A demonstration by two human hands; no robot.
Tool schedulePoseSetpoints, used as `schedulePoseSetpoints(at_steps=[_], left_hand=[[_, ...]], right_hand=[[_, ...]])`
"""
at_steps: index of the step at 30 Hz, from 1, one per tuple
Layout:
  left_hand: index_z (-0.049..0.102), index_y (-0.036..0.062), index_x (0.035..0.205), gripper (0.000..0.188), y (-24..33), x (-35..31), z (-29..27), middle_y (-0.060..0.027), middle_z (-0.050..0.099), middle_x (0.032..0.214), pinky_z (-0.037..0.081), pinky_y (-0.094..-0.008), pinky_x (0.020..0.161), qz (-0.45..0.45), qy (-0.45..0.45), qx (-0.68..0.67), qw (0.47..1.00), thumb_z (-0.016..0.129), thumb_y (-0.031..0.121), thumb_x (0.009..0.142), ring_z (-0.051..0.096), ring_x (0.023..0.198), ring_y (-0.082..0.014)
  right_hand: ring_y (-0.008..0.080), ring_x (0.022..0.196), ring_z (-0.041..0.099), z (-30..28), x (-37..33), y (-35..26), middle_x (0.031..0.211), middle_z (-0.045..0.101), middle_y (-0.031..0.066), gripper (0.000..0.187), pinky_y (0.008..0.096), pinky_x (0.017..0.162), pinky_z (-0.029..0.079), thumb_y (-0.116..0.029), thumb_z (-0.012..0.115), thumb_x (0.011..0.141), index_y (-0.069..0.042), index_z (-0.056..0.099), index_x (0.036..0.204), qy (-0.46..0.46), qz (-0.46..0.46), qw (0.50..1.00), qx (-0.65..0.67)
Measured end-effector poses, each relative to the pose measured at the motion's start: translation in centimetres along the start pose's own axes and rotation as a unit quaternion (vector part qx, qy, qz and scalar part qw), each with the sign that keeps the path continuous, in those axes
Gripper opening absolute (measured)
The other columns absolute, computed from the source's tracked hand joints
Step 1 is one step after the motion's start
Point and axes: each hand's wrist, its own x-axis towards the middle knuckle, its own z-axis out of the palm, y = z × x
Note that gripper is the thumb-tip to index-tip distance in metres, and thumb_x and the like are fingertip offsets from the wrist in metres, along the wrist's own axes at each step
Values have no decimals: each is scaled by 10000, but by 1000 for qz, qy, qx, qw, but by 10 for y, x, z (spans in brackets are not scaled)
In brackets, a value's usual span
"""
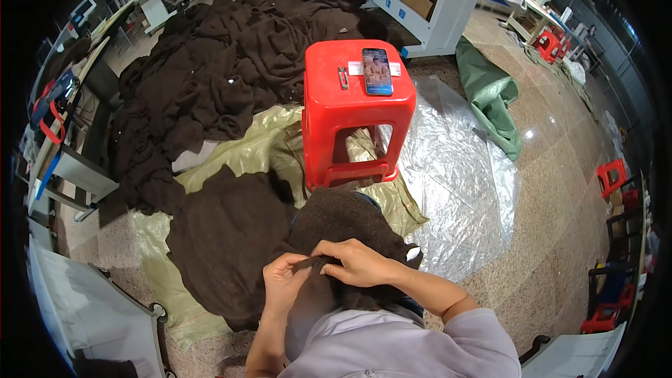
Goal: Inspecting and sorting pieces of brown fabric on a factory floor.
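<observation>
A dark brown knitted garment [343, 218] lies across my lap. My left hand [285, 278] pinches a folded edge of it between thumb and fingers. Close beside it, my right hand [355, 263] grips the same edge, its thumb underneath and its fingers curled over. The strip of brown fabric runs between both hands. A small white patch, perhaps a label, shows at the garment's right side. Left of my lap, more brown knitwear [231, 245] is spread on the sheeting.
Ahead stands a red plastic stool [325, 108] bearing a phone [377, 71] and small thread snippers [343, 78]. A large heap of brown knitwear [210, 56] covers the floor beyond. Clear plastic sheeting [455, 189] lies to the right. A white-and-blue table [427, 7] stands behind.
</observation>
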Motion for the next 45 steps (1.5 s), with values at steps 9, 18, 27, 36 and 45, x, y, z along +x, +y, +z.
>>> schedulePoseSetpoints(at_steps=[9,18,27,36,45], left_hand=[[645,-49,959,108,1,-4,6,-56,657,893,496,-213,748,35,-4,39,999,686,-72,863,608,803,-93],[645,-60,1138,304,-8,-3,22,-79,665,990,472,-245,868,102,23,207,973,569,-136,853,607,938,-123],[709,-13,996,183,-5,0,-43,-40,701,893,502,-234,750,-31,72,188,979,690,-57,819,637,801,-106],[682,-2,902,109,37,-2,19,9,656,819,469,-194,686,-98,-7,114,989,740,-34,816,582,731,-46],[676,-8,908,183,29,-3,7,-5,638,871,498,-228,768,-78,-57,124,988,746,-99,765,608,855,-88]], right_hand=[[385,612,610,27,-12,2,666,592,173,147,456,537,482,-125,624,792,-17,523,790,97,-57,988,-102],[351,645,623,42,-14,15,734,596,160,117,409,541,492,-53,672,776,-29,578,841,241,-48,965,-91],[253,686,672,-27,-28,26,783,669,93,223,337,599,523,-188,789,804,-19,659,866,217,60,973,-58],[296,850,604,-12,-6,-8,987,523,98,448,392,699,504,-379,746,831,-126,641,1186,8,-78,985,-156],[347,834,611,-9,-7,-14,1016,575,89,263,447,665,464,-317,628,930,-65,583,991,-12,-50,997,-57]])
